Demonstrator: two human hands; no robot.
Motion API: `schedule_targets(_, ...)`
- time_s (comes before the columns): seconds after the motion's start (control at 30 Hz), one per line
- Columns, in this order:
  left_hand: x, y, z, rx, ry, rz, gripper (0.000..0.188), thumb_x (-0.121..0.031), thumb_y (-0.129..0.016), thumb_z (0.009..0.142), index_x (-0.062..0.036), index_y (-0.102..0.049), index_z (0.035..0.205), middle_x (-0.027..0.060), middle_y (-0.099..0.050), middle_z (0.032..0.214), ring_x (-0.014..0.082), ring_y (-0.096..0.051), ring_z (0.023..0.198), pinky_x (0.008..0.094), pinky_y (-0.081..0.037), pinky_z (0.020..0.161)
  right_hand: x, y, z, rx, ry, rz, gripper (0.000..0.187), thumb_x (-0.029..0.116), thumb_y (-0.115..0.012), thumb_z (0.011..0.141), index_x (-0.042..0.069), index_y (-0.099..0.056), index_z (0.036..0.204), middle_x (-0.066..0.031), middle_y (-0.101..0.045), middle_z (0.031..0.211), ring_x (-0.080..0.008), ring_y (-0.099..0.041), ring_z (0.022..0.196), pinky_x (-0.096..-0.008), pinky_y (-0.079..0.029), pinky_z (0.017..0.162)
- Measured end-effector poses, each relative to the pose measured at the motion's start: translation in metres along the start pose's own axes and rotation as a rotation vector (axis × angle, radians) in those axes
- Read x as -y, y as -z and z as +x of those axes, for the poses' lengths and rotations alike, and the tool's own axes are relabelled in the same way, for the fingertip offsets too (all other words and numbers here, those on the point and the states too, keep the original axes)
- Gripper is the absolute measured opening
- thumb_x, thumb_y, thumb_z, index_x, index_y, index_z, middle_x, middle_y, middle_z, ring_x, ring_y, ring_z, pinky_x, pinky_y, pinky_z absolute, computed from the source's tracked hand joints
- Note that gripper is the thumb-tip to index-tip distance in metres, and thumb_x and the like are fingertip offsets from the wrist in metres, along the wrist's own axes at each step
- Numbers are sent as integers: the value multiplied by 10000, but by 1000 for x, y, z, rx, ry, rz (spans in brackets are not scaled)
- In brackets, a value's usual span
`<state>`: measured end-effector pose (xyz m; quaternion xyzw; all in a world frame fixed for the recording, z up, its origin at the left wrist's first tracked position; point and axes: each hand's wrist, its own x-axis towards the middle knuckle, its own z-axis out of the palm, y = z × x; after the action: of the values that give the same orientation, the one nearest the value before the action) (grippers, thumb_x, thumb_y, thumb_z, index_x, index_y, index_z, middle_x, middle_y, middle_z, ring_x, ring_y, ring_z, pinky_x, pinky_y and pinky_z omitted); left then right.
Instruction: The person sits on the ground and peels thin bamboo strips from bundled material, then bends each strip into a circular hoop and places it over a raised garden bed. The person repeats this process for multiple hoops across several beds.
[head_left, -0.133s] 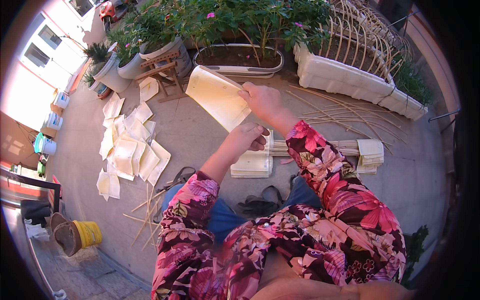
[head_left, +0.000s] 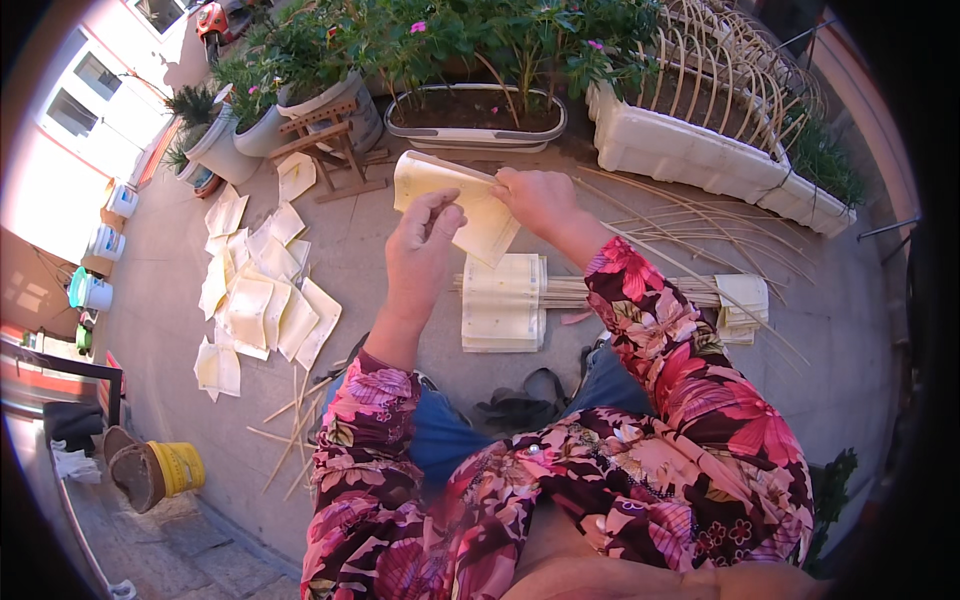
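Observation:
My right hand (head_left: 540, 203) is closed on a thin wooden stick (head_left: 690, 268) at the top corner of a cream paper-like sheet (head_left: 480, 222). The stick runs down to the right past my right forearm, and the sheet hangs from its upper end. My left hand (head_left: 425, 235) is raised in front of the sheet's left part, fingers bent and apart, holding nothing; whether it touches the sheet I cannot tell. Below them on the ground lies a stack of similar sheets (head_left: 503, 325) around a bundle of sticks (head_left: 625, 292). Another stack (head_left: 742, 305) sits at the bundle's right end.
Loose cream sheets (head_left: 262, 310) lie scattered on the left, with a few sticks (head_left: 298, 425) near my knee. Beyond are a wooden stool (head_left: 335, 150), an oval planter (head_left: 475, 138) and a white foam planter (head_left: 690, 155). Long sticks (head_left: 720, 225) lie before it. A yellow bucket (head_left: 178, 468) lies lower left.
My left hand has risen up and to the left, from below the sheet to in front of it. My right hand and the sheet have shifted slightly right, and the stick now shows past my forearm.

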<state>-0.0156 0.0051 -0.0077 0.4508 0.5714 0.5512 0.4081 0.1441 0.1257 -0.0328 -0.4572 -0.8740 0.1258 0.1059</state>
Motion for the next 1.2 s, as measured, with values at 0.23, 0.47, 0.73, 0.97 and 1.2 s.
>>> schedule_targets(0.23,16,59,26,-111,-177,489,723,-290,-775,722,-36,-443,1312,146,-581,1177,272,-536,1102,356,-409,956,8,5,-31,63,280,97,285,383,-494,914,115,-584,874,-116,-645,768,-342,-625,714,-450,-492,620)
schedule_targets(0.47,15,76,17,94,217,298,472,-315,-764,743,-49,-588,1091,64,-626,934,150,-585,867,273,-458,787,6,3,-43,-120,385,135,264,344,-534,900,108,-576,789,-101,-635,748,-311,-626,676,-423,-491,561)
schedule_targets(0.73,45,48,11,-51,301,-7,511,-234,-764,769,40,-515,1121,72,-611,944,133,-594,831,253,-476,740,4,-3,-47,-240,286,80,258,335,-561,878,116,-575,743,-85,-622,691,-284,-628,644,-404,-489,541)
schedule_targets(0.97,51,26,11,-210,251,-103,417,-182,-721,814,30,-530,1117,52,-622,921,133,-606,778,266,-495,705,2,-3,-40,-253,190,42,263,350,-547,893,125,-598,767,-74,-631,720,-289,-626,667,-410,-484,550)
schedule_targets(1.2,53,19,19,-309,147,61,257,-195,-677,848,16,-586,963,54,-639,852,127,-580,734,284,-476,670,5,-11,-32,-229,116,81,292,376,-534,892,124,-600,761,-82,-632,709,-300,-623,661,-426,-474,549)
